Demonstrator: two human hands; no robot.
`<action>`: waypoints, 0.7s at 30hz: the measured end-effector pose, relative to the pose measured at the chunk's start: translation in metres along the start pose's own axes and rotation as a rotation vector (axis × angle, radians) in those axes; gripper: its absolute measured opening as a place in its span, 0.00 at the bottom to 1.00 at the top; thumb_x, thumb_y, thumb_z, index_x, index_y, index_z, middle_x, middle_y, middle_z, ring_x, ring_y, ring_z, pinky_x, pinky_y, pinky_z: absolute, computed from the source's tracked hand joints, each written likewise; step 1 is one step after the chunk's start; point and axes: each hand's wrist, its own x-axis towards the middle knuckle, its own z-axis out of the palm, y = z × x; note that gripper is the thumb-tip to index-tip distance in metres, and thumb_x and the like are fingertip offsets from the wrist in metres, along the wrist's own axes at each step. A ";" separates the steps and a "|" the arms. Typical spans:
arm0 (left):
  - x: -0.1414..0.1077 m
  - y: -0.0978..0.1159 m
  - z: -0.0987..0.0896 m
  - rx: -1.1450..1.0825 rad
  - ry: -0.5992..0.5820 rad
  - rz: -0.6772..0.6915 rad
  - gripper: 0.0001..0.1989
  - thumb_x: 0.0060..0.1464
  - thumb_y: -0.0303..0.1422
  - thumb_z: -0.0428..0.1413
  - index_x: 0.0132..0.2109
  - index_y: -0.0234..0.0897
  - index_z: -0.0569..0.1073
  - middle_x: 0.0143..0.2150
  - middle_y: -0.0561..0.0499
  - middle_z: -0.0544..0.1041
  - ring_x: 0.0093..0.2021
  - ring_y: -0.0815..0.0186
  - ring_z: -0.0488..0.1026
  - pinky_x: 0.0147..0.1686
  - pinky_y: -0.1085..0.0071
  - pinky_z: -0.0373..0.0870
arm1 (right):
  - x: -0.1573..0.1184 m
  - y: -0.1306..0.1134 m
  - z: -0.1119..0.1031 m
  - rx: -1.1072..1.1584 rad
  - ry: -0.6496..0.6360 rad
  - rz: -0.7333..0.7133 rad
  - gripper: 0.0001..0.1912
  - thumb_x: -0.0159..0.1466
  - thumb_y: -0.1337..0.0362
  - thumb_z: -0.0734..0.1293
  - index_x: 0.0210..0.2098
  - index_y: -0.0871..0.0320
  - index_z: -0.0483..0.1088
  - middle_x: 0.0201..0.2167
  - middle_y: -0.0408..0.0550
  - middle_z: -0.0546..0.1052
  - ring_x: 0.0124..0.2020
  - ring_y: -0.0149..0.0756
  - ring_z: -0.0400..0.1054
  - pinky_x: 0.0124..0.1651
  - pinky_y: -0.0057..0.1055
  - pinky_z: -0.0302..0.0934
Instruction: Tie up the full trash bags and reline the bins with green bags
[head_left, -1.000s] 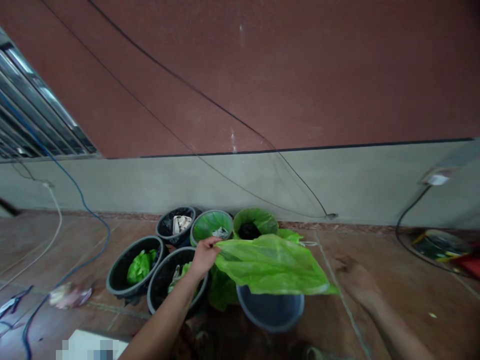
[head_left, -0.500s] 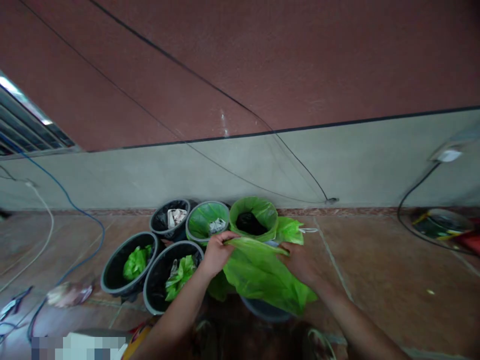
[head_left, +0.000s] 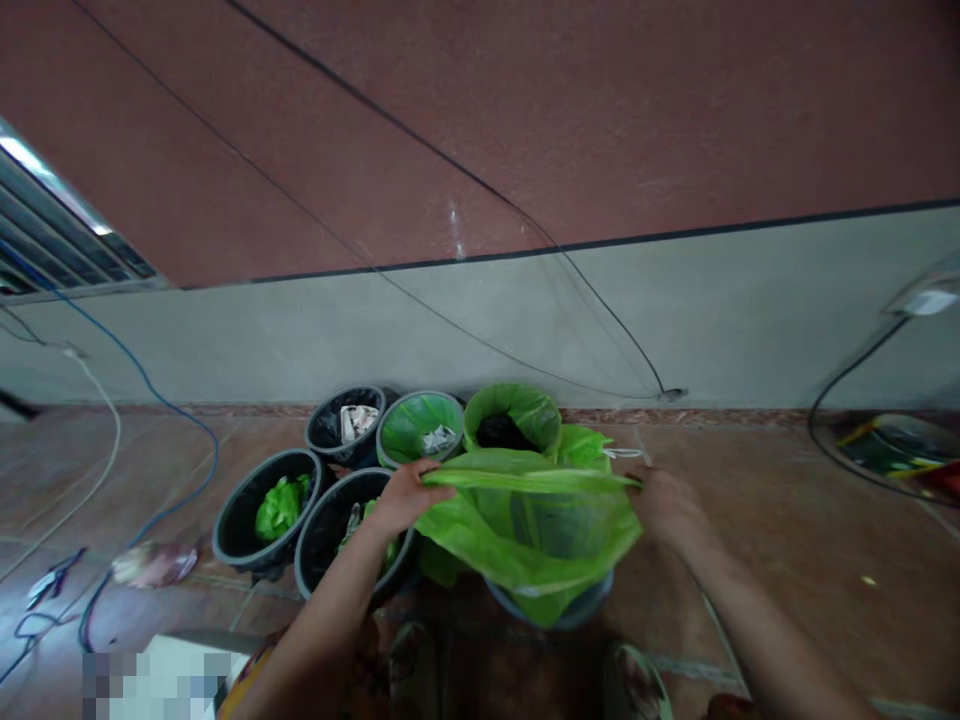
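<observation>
A green plastic bag [head_left: 487, 530] is stretched wide between my two hands, its mouth pulled taut. On its left edge, my left hand [head_left: 409, 498] is closed, gripping the rim. At the opposite edge my right hand [head_left: 664, 500] is closed on the rim too. Beneath the bag stands a grey bin [head_left: 600, 600], mostly covered, and the bag's lower part hangs down over its opening. Just behind is a bin lined in green [head_left: 517, 410] with something dark inside.
Left of my hands stand several more lined bins, among them a green-lined bin [head_left: 401, 430] and a black-lined bin [head_left: 225, 530]. A blue cable [head_left: 176, 405] crosses the floor at left. A black cable [head_left: 825, 390] runs down the wall at right.
My hands have moved apart, the right one going outward to the right. The bag, bunched and hanging before, is now spread with its mouth open.
</observation>
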 end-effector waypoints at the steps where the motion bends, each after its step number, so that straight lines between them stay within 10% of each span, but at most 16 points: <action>1: 0.000 0.000 0.002 -0.158 -0.088 -0.004 0.20 0.40 0.34 0.63 0.43 0.34 0.77 0.32 0.50 0.80 0.31 0.63 0.75 0.34 0.70 0.70 | 0.000 0.000 0.001 -0.016 -0.039 0.000 0.16 0.57 0.68 0.59 0.37 0.56 0.78 0.34 0.55 0.80 0.37 0.42 0.75 0.36 0.32 0.62; 10: 0.004 -0.004 0.014 -0.347 -0.040 -0.021 0.13 0.39 0.29 0.59 0.36 0.32 0.78 0.28 0.52 0.78 0.26 0.69 0.71 0.28 0.75 0.66 | 0.004 0.028 0.015 -0.185 -0.345 0.089 0.09 0.53 0.66 0.64 0.32 0.57 0.75 0.38 0.58 0.78 0.42 0.50 0.73 0.37 0.37 0.63; 16: -0.010 0.005 0.050 -0.340 -0.190 0.093 0.14 0.41 0.29 0.58 0.39 0.31 0.78 0.30 0.52 0.77 0.28 0.69 0.71 0.30 0.75 0.66 | -0.021 -0.034 0.025 0.045 -0.212 -0.440 0.28 0.52 0.66 0.67 0.54 0.56 0.67 0.55 0.55 0.70 0.56 0.48 0.64 0.55 0.42 0.58; 21: -0.021 0.009 0.084 -0.223 -0.261 0.172 0.14 0.46 0.33 0.59 0.40 0.30 0.79 0.31 0.53 0.77 0.31 0.70 0.70 0.32 0.76 0.66 | -0.042 -0.077 0.041 0.245 -0.265 -0.682 0.15 0.58 0.65 0.63 0.44 0.59 0.71 0.44 0.54 0.76 0.47 0.45 0.69 0.52 0.40 0.60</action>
